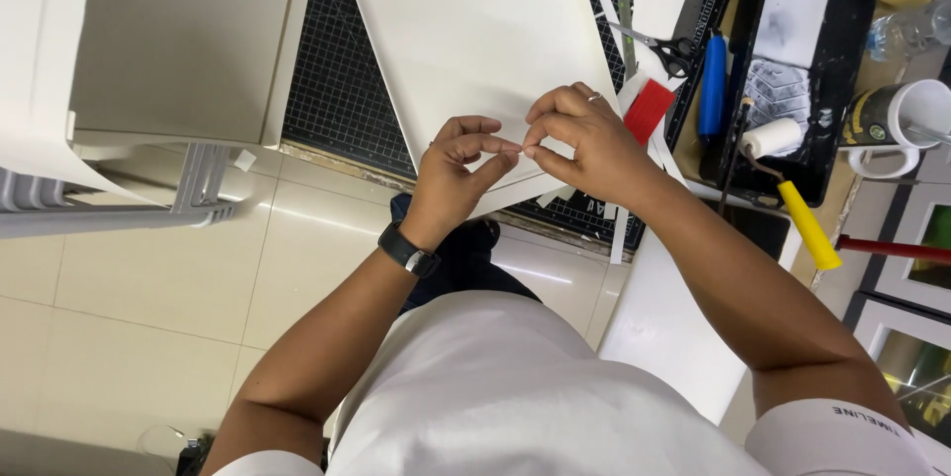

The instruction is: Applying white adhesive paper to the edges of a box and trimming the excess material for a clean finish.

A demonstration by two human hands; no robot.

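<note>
Fingertips of the left hand (458,161) and right hand (580,134) are pinching a thin white strip (522,149) between them, just above the white board (466,40).

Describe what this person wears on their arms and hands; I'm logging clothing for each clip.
Both arms are bare below short white sleeves. The right sleeve carries small dark lettering along its hem. The left wrist has a black watch on a black band. The right hand has a thin silvery ring on one finger. The left hand shows no ring.
</note>
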